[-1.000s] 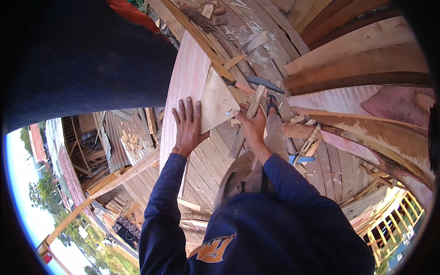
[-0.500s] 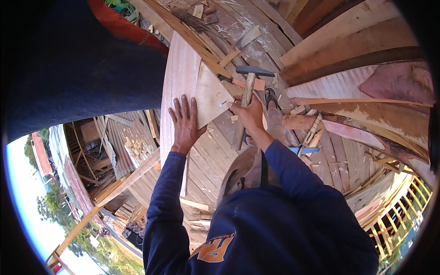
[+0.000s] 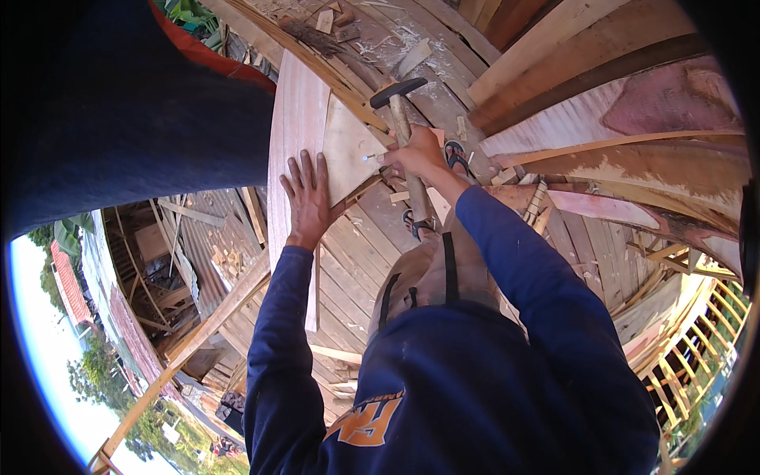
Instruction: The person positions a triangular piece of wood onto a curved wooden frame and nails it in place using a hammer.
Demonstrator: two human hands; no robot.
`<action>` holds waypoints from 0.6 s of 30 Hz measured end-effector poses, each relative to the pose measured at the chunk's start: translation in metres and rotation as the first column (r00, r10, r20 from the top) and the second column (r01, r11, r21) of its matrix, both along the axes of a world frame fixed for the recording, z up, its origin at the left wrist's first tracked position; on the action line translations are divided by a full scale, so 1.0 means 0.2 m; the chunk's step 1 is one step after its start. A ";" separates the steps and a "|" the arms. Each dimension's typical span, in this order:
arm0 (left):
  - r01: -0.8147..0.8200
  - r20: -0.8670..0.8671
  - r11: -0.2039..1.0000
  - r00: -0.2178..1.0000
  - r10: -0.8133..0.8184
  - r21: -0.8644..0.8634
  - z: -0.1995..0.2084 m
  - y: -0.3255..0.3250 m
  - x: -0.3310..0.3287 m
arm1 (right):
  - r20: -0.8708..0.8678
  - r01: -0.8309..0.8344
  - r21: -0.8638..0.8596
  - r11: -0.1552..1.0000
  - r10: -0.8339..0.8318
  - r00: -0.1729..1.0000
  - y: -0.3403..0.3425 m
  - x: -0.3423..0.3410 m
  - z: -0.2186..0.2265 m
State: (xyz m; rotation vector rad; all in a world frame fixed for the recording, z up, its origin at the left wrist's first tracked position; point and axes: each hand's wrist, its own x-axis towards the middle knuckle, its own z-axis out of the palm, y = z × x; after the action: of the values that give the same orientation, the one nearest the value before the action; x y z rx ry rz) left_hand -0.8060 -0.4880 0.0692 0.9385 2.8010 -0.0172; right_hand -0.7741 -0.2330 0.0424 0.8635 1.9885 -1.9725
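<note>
While the left hand bears on the plank, the right hand works at the right side of the panel. Panel: pale, thin, roughly triangular, lying along the plank's right side in front of the person.

Left hand: bare, flat, fingers spread, mostly on the plank just left of the panel; thumb out toward the panel's lower corner. Grips nothing.

Right hand: just right of the panel, fingers wrapped round the handle of the hammer. Hammer head up, beyond the hand, near the panel's far edge, clear of the nail. Fingertips come close to the nail; cannot tell if they pinch it.

Progress, as judged: panel laid in place against plank, one nail set at its right part. Nail's head stands off the surface, so not flush. How deep the point sits, if at all: cannot tell. No second nail made out on the panel; fixing looks barely begun.

Around: sandals on the feet, right of and below the panel; scraps beyond it; stacked boards well off to its right; corrugated sheet well off, lower left of it. Floorboards below the panel.
</note>
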 end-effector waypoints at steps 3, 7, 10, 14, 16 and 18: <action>0.008 0.005 1.000 1.000 -0.008 0.009 0.01 0.02 0.00 | 0.014 -0.050 0.020 0.999 0.050 0.999 0.02 -0.02 -0.01; 0.010 0.017 1.000 1.000 -0.010 0.011 0.04 0.02 0.00 | 0.053 -0.109 0.000 0.994 0.109 0.993 0.02 -0.03 0.04; 0.018 0.005 0.999 1.000 -0.018 0.045 0.01 0.00 -0.01 | 0.046 -0.083 -0.013 0.996 0.083 0.995 0.03 -0.04 0.04; 0.023 0.008 0.996 1.000 -0.023 0.083 0.01 0.01 -0.01 | 0.048 -0.052 -0.063 0.997 0.055 0.997 0.04 -0.04 0.03; -0.007 0.012 0.998 1.000 0.006 0.058 0.02 -0.01 0.00 | 0.048 -0.050 -0.045 0.998 0.052 0.997 0.01 -0.04 0.08; -0.022 0.009 0.998 1.000 0.021 0.051 0.03 0.00 0.00 | 0.042 -0.056 -0.043 0.998 0.058 0.997 0.02 -0.05 0.10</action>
State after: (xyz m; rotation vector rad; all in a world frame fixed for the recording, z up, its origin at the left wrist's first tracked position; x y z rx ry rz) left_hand -0.8059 -0.4880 0.0747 0.9174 2.8160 0.0612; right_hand -0.7839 -0.2298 0.0624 0.8234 1.9198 -1.9400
